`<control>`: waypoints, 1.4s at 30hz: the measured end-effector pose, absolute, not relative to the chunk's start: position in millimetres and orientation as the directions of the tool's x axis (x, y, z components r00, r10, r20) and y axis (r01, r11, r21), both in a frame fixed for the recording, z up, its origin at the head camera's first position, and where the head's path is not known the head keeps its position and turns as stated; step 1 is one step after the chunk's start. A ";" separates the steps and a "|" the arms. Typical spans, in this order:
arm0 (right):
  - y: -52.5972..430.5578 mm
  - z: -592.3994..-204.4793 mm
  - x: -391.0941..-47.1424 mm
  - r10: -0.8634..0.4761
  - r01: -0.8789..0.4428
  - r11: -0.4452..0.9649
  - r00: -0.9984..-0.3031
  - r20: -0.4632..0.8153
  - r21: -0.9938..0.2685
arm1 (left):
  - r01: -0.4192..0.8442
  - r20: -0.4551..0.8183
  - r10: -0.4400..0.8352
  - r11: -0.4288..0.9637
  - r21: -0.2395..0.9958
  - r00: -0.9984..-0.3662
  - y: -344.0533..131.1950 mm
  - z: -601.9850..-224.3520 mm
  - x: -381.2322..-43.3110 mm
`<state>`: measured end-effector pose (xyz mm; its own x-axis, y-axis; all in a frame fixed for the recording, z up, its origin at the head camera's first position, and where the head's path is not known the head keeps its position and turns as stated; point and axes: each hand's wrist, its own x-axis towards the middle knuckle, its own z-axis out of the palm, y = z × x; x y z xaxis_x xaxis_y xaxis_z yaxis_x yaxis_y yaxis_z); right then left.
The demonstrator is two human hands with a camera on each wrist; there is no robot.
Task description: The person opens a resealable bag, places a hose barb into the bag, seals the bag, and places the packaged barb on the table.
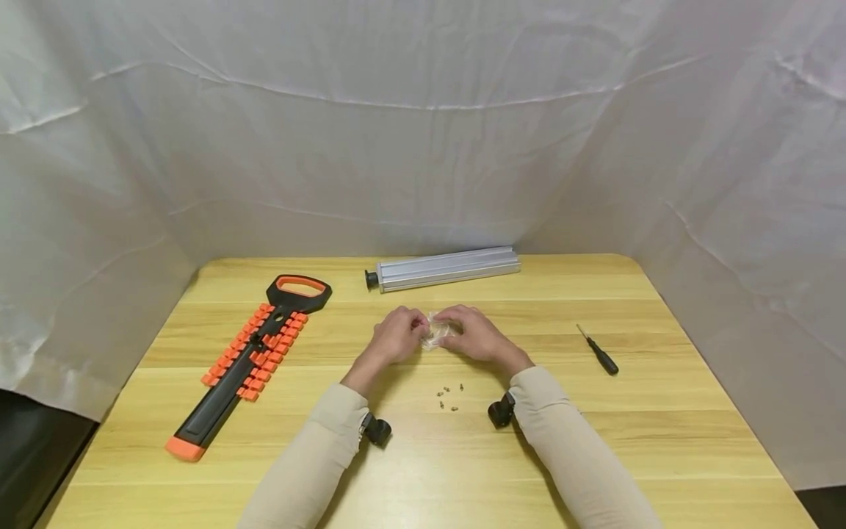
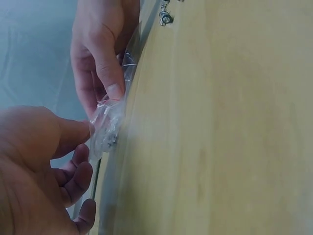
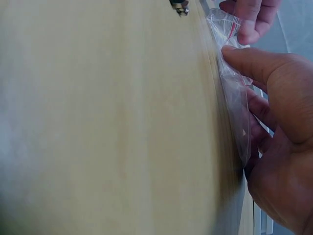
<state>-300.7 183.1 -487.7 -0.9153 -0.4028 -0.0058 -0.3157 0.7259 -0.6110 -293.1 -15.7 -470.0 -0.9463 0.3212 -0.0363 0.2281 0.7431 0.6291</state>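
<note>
A small clear zip bag with a red line along its mouth is held between both hands above the middle of the table. My left hand pinches one end of it between thumb and fingers. From the other side my right hand grips the bag, its thumb lying across the plastic. In the left wrist view something small shows inside the crinkled bag, too blurred to name. Several small metal fasteners lie loose on the wood, nearer the body than the hands.
A black rack with orange clips and a handle lies at the left of the wooden table. Behind the hands is a silver aluminium profile with a black knob. A black-handled screwdriver lies at right. Pale curtains surround the table.
</note>
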 end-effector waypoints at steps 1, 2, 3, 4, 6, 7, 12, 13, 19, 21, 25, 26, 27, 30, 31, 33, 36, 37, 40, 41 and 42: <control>182.7 -487.7 -300.8 -0.403 -0.316 0.727 -0.915 -0.007 -0.609 | 0.227 -0.033 0.320 0.739 0.634 -0.947 -17.1 -470.0 -292.1; 182.5 -487.7 -300.8 -0.405 -0.319 0.727 -0.914 -0.005 -0.608 | 0.225 -0.032 0.319 0.734 0.641 -0.947 -18.6 -469.3 -290.4; 182.4 -487.8 -300.7 -0.406 -0.321 0.728 -0.914 -0.004 -0.606 | 0.226 -0.029 0.320 0.727 0.648 -0.947 -20.4 -468.9 -288.5; 182.1 -487.5 -300.4 -0.405 -0.319 0.727 -0.914 -0.005 -0.608 | 0.231 -0.023 0.324 0.722 0.652 -0.946 -22.0 -468.6 -286.3; 182.1 -487.4 -299.8 -0.406 -0.318 0.727 -0.914 -0.007 -0.609 | 0.241 -0.017 0.334 0.711 0.660 -0.942 -25.2 -466.8 -281.2; 182.1 -487.5 -299.6 -0.406 -0.319 0.727 -0.914 -0.007 -0.609 | 0.248 -0.014 0.341 0.711 0.659 -0.940 -26.6 -466.3 -278.6; 182.0 -487.3 -299.7 -0.406 -0.324 0.722 -0.914 0.005 -0.611 | 0.292 0.003 0.375 0.714 0.636 -0.927 -28.8 -462.6 -265.3; 182.1 -487.3 -299.8 -0.406 -0.326 0.721 -0.914 0.008 -0.611 | 0.300 0.005 0.382 0.718 0.629 -0.924 -28.6 -462.1 -262.8; 181.9 -487.2 -299.8 -0.411 -0.332 0.720 -0.911 0.011 -0.609 | 0.346 0.008 0.423 0.731 0.588 -0.906 -25.6 -461.6 -248.0; 181.9 -487.0 -299.6 -0.410 -0.331 0.721 -0.912 0.010 -0.609 | 0.360 0.007 0.443 0.721 0.592 -0.897 -24.7 -462.5 -244.4; 182.1 -486.7 -299.1 -0.403 -0.321 0.719 -0.915 0.006 -0.617 | 0.384 -0.003 0.485 0.695 0.608 -0.875 -23.0 -464.6 -239.5; 182.2 -486.7 -299.0 -0.402 -0.318 0.718 -0.916 0.004 -0.619 | 0.388 -0.006 0.494 0.691 0.610 -0.869 -22.5 -465.0 -238.4; 182.3 -486.6 -298.7 -0.403 -0.318 0.716 -0.915 0.004 -0.621 | 0.393 -0.011 0.503 0.688 0.610 -0.864 -22.0 -465.7 -237.5; 182.7 -486.7 -298.4 -0.399 -0.308 0.717 -0.917 -0.005 -0.626 | 0.394 -0.035 0.519 0.691 0.606 -0.854 -20.3 -466.0 -234.4; 182.8 -486.7 -298.5 -0.397 -0.305 0.717 -0.918 -0.007 -0.627 | 0.395 -0.043 0.522 0.695 0.601 -0.852 -19.9 -466.0 -233.5; 182.8 -486.6 -298.6 -0.398 -0.304 0.715 -0.918 -0.009 -0.629 | 0.395 -0.062 0.530 0.700 0.595 -0.845 -19.3 -465.7 -231.5; 182.9 -487.1 -299.3 -0.400 -0.307 0.716 -0.917 -0.008 -0.627 | 0.413 -0.079 0.542 0.719 0.559 -0.837 -18.7 -465.1 -228.7; 182.9 -487.3 -299.4 -0.403 -0.312 0.715 -0.915 -0.004 -0.626 | 0.420 -0.082 0.545 0.725 0.545 -0.834 -18.4 -465.2 -227.7; 183.0 -487.8 -299.3 -0.405 -0.318 0.714 -0.914 0.002 -0.623 | 0.440 -0.088 0.550 0.744 0.504 -0.830 -16.8 -464.8 -225.1; 182.9 -487.7 -299.2 -0.405 -0.318 0.714 -0.914 0.003 -0.624 | 0.444 -0.090 0.551 0.749 0.492 -0.830 -16.1 -464.7 -224.4; 183.0 -487.9 -299.1 -0.405 -0.318 0.713 -0.914 0.004 -0.625 | 0.447 -0.092 0.551 0.754 0.482 -0.830 -15.3 -464.6 -223.7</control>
<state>-299.1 183.0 -487.9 -0.9145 -0.4046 0.0042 -0.3183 0.7129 -0.6249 -223.7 -15.3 -464.6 -0.8295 0.5508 -0.0923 0.4469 0.7537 0.4819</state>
